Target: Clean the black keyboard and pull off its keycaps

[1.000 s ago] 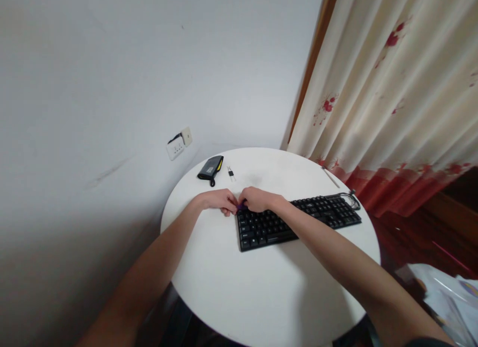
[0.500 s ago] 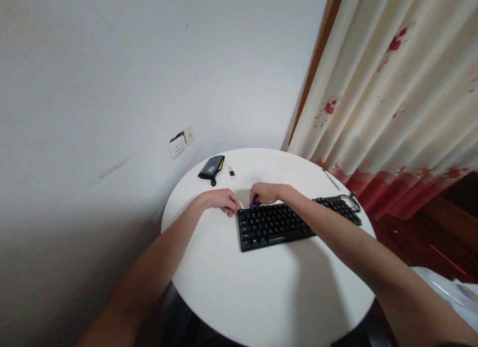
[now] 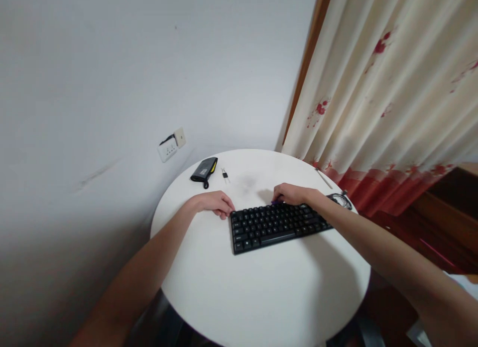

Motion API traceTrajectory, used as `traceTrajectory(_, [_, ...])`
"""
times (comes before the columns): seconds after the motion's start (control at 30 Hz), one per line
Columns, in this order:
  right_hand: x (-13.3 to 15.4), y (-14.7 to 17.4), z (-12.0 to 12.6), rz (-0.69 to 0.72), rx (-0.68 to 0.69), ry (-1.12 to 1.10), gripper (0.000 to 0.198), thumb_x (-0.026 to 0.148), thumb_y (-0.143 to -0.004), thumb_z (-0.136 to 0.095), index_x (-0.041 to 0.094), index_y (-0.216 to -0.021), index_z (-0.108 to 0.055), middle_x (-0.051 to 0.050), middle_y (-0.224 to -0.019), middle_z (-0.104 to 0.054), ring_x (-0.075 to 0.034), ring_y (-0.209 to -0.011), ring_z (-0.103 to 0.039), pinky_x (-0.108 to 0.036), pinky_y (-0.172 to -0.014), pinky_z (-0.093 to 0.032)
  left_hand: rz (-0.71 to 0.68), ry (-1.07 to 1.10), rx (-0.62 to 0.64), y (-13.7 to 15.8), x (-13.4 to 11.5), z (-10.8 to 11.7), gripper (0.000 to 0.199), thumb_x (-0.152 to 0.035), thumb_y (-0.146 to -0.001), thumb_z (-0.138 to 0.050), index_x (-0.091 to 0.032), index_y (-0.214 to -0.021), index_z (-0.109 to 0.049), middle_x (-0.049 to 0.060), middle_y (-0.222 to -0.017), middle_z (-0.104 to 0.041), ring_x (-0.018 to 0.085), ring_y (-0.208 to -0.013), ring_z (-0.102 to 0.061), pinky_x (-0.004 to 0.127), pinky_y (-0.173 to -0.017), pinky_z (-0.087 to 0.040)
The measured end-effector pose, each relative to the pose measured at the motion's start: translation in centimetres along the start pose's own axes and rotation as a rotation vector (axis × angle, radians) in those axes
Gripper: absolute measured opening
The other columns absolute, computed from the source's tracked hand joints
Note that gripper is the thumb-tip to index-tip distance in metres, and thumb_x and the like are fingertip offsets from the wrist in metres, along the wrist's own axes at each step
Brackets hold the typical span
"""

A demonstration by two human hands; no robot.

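Note:
A black keyboard point(image 3: 261, 226) lies slightly tilted across the round white table. At its far left corner my left hand point(image 3: 218, 204) has its fingers closed, the fingertips against the corner. My right hand point(image 3: 289, 193) is bent down at the far edge of the keyboard, about midway along. Its fingers are closed around a small purple thing point(image 3: 277, 202), mostly hidden by them, which looks like a cloth or brush; I cannot tell which. My right forearm covers part of the keyboard's right end.
Behind my left hand lie a dark grey pouch point(image 3: 204, 170) with a loop and a small black-and-metal tool point(image 3: 224, 175). The keyboard's coiled cable point(image 3: 340, 200) rests at the right, with a thin stick point(image 3: 324, 178) beyond it. Wall sockets point(image 3: 168, 149) and a curtain point(image 3: 358, 98) stand behind.
My right hand has slid rightward along the keyboard's far edge with the purple thing. My left hand stays at the corner. The view has shifted a little.

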State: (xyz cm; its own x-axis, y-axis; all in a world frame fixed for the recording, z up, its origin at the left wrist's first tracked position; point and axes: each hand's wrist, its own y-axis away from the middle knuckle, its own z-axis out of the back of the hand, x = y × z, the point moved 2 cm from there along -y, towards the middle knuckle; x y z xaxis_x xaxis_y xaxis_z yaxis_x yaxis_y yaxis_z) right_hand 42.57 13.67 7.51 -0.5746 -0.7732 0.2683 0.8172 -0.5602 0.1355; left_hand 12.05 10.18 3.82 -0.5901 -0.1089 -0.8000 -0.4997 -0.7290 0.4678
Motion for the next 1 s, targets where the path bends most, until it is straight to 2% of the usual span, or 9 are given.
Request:
traceTrajectory(0.27, [-5.3,4.7,-0.2,-0.094,-0.046,0.121,0.044,-0.001,-0.068,-0.052,0.016,-0.100,-0.077,-0.009,-0.099,-0.074,-0.020,-0.092,-0.066,-0.023,-0.085,-0.046,0.006,0.009,0.017,0.8,-0.9,-0.2,0.034,-0.033,-0.063,-0.072,-0.016,-0.093,-0.072,0.005,-0.086,-0.073,0.015,-0.068,-0.066,0.024,-0.065,-0.049])
traceTrajectory(0.43, [-8.7,8.6,0.1,-0.231,-0.069,0.178,0.046,-0.002,-0.066,-0.051,0.015,-0.099,-0.077,-0.010,-0.098,-0.073,-0.021,-0.094,-0.064,-0.024,-0.088,-0.044,0.010,-0.002,0.020,0.7,-0.8,-0.1,0.032,-0.033,-0.065,-0.071,-0.017,-0.092,-0.072,0.005,-0.085,-0.072,0.015,-0.068,-0.065,0.024,-0.065,-0.049])
traceTrajectory(0.6, [-10.7,11.5,0.6,-0.288,-0.086,0.293,0.047,-0.004,-0.066,-0.052,0.018,-0.100,-0.077,-0.010,-0.098,-0.070,-0.021,-0.098,-0.061,-0.025,-0.090,-0.043,-0.004,-0.008,0.033,0.6,-0.7,0.1,0.031,-0.036,-0.068,-0.071,-0.017,-0.092,-0.072,0.005,-0.086,-0.072,0.014,-0.067,-0.065,0.023,-0.064,-0.048])
traceTrajectory(0.73, [-12.0,13.7,1.4,-0.426,-0.136,0.376,0.038,-0.004,-0.069,-0.056,0.018,-0.091,-0.078,-0.009,-0.094,-0.069,-0.021,-0.097,-0.060,-0.026,-0.089,-0.043,-0.002,-0.019,0.028,0.6,-0.7,0.1,0.032,-0.037,-0.069,-0.072,-0.017,-0.093,-0.072,0.005,-0.086,-0.072,0.014,-0.068,-0.065,0.023,-0.064,-0.048])
traceTrajectory(0.8, [-11.8,14.4,1.8,-0.487,-0.171,0.397,0.036,-0.004,-0.071,-0.055,0.016,-0.091,-0.077,-0.011,-0.093,-0.068,-0.022,-0.097,-0.059,-0.028,-0.089,-0.043,0.000,-0.018,0.031,0.6,-0.7,0.2,0.032,-0.037,-0.068,-0.072,-0.017,-0.093,-0.071,0.006,-0.087,-0.072,0.014,-0.068,-0.065,0.023,-0.064,-0.048])
traceTrajectory(0.87, [-10.4,14.4,1.8,-0.502,-0.250,0.386,0.036,-0.003,-0.075,-0.053,0.015,-0.096,-0.076,-0.012,-0.095,-0.067,-0.023,-0.098,-0.059,-0.030,-0.091,-0.043,-0.004,-0.021,0.036,0.5,-0.6,0.2,0.031,-0.037,-0.068,-0.072,-0.017,-0.093,-0.071,0.006,-0.087,-0.072,0.014,-0.067,-0.065,0.022,-0.062,-0.047])
traceTrajectory(1.0, [-3.6,12.0,0.1,-0.356,-0.582,0.198,0.031,0.006,-0.087,-0.048,0.017,-0.101,-0.075,-0.010,-0.097,-0.066,-0.021,-0.096,-0.058,-0.031,-0.091,-0.044,-0.008,-0.029,0.036,0.3,-0.5,0.3,0.030,-0.037,-0.069,-0.071,-0.018,-0.093,-0.071,0.005,-0.088,-0.071,0.014,-0.066,-0.064,0.022,-0.061,-0.047])
